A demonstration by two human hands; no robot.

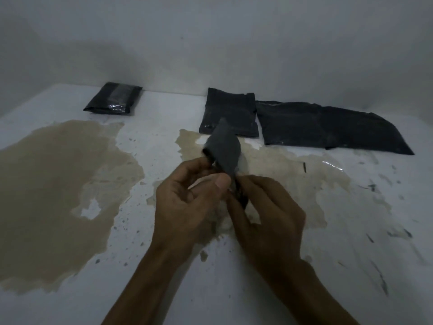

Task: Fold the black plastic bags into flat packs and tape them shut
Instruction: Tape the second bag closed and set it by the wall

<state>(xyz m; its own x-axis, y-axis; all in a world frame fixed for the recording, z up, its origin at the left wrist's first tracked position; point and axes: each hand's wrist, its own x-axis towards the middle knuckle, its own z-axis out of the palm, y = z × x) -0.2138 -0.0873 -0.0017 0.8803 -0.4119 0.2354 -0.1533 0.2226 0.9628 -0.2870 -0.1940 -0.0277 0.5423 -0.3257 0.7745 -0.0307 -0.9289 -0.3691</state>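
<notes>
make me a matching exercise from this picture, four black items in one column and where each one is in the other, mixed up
Items:
1. Taped pack
2. Square pack
3. Long bag
4. Black strip

Places:
A. Far right, lying flat by the wall
B. Held between left hand and right hand
C. Far left, alone by the wall
D. Middle, just left of the long bag

Pairs: 1-C, 2-D, 3-A, 4-B
</notes>
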